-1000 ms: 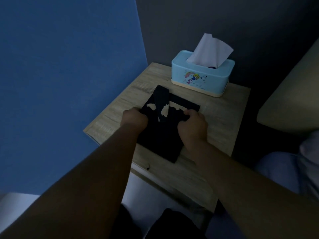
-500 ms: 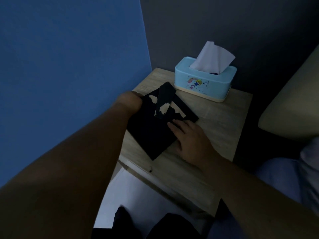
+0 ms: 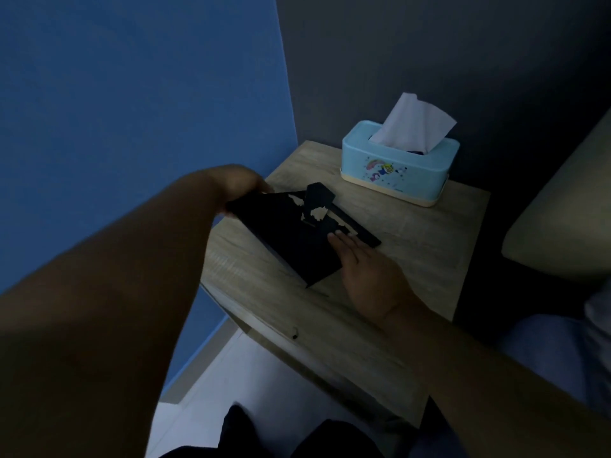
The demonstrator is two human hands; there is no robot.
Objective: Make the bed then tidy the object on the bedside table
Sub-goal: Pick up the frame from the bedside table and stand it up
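A black folded cloth (image 3: 294, 236) with a pale print lies on the wooden bedside table (image 3: 416, 246). My left hand (image 3: 241, 185) grips the cloth's far left corner at the table's left edge, slightly lifting it. My right hand (image 3: 367, 269) lies flat with straight fingers pressing the cloth's right side down. A narrow black flap of the cloth stands up near the middle.
A light blue tissue box (image 3: 400, 166) with a white tissue sticking out stands at the table's back. A blue wall (image 3: 132, 110) runs along the left. A pale pillow or bed edge (image 3: 562, 223) is at the right. White floor shows below.
My left hand moved up and left with the cloth's corner to the table's edge. My right hand opened from a grip and now lies flat on the cloth.
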